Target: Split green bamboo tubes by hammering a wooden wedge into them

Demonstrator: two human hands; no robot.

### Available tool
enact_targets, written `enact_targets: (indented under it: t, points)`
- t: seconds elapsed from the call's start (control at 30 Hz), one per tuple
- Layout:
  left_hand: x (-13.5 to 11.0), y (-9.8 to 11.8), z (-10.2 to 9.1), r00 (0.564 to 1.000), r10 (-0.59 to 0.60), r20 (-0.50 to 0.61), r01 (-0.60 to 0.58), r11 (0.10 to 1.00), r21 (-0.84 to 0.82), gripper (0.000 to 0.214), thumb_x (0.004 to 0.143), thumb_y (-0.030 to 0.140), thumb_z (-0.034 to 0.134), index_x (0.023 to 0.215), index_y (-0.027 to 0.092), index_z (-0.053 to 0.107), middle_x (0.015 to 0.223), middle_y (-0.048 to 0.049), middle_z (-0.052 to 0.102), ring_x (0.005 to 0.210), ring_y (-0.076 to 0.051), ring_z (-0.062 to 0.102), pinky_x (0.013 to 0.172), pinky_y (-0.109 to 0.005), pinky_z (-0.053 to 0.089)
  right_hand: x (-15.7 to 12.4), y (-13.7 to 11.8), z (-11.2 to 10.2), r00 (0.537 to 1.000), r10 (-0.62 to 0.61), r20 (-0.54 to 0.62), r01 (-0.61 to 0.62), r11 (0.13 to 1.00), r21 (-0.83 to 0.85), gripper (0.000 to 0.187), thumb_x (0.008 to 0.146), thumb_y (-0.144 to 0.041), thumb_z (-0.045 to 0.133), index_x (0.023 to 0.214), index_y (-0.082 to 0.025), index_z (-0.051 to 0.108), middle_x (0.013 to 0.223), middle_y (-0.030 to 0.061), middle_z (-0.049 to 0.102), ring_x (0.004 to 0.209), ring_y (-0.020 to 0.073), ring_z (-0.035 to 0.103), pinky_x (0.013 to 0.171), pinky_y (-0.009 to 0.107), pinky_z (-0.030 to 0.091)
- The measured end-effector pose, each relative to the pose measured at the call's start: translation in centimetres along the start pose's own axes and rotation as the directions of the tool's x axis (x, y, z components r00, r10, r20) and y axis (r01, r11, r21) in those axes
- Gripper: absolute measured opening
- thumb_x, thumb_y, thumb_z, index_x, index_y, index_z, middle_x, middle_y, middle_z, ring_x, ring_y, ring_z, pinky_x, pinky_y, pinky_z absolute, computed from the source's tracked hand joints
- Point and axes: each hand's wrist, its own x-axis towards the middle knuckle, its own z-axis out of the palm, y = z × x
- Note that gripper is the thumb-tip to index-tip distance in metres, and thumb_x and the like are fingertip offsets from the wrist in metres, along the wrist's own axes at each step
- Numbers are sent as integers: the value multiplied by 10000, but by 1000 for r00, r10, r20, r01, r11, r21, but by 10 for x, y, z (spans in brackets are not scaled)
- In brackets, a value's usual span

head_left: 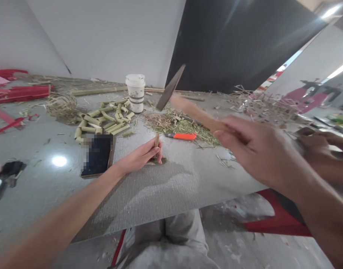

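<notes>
A hammer with a wooden handle (198,113) and a dark metal head (170,87) is raised above the table in my right hand (252,149), its fingers wrapped round the handle. Lower down, my left hand (148,153) pinches a short, thin wooden stick (156,139) and holds it upright. A small green piece (161,160), perhaps bamboo, lies under those fingers on the table; they partly hide it. Just beyond my left hand rests an orange-handled knife (184,136).
Cut bamboo pieces (94,121) lie round a lidded paper cup (136,93). A phone (97,155) is left of my forearm. Green shavings (199,129) cover the table's middle. Another person's hands (317,145) are at right. A woven ball (61,105) sits at left.
</notes>
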Motion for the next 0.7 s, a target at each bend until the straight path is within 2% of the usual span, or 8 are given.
enact_targets:
  t: [0.03, 0.1, 0.27, 0.47, 0.63, 0.7]
  points:
    - [0, 0, 0, 1000, -2, -3, 2, 1000, 3, 294, 1150, 496, 475, 1069, 217, 516, 901, 6, 628, 866, -154, 647, 1110, -496, 567, 0, 0, 3, 998, -7, 62, 7, 1000, 4, 274, 1050, -343, 577, 796, -254, 528, 546, -77, 404, 470, 116, 401, 511, 306, 274]
    - [0, -1, 0, 1000, -2, 1, 2, 1000, 9, 284, 1153, 484, 471, 1068, 217, 517, 897, 4, 626, 856, -153, 643, 1111, -503, 567, -1, 1, 7, 993, 1, 115, -2, 1000, 7, 291, 1051, -345, 575, 783, -254, 506, 540, -75, 398, 464, 117, 399, 517, 312, 262]
    - [0, -2, 0, 1000, -3, 6, 3, 1000, 18, 241, 1146, 446, 494, 1060, 221, 513, 896, 3, 628, 871, -160, 645, 1106, -507, 566, -2, 4, 4, 999, 14, 50, -15, 1000, 16, 339, 1058, -356, 568, 752, -260, 459, 540, -63, 378, 472, 128, 394, 517, 319, 249]
    - [0, -5, -3, 1000, 2, 25, -4, 997, 71, 234, 1149, 441, 481, 1059, 228, 518, 896, 4, 634, 883, -163, 655, 1094, -492, 565, -2, 3, -3, 998, 12, 59, -13, 1000, 13, 307, 1044, -335, 578, 763, -261, 479, 537, -64, 378, 468, 127, 386, 489, 311, 255]
    - [0, -4, -3, 999, -1, 32, -1, 997, 72, 246, 1149, 447, 481, 1053, 225, 520, 898, 4, 629, 870, -155, 644, 1096, -478, 560, -11, 4, 9, 998, 54, -21, -52, 995, 82, 289, 1076, -389, 546, 819, -262, 504, 584, -69, 427, 502, 122, 408, 497, 291, 304]
    - [0, -4, -3, 999, 6, 33, -8, 997, 79, 243, 1151, 443, 478, 1047, 225, 510, 889, 4, 625, 865, -158, 646, 1094, -483, 555, -15, 5, 15, 998, 48, 47, -52, 995, 88, 298, 1074, -388, 557, 812, -258, 500, 588, -69, 452, 505, 119, 428, 500, 287, 311]
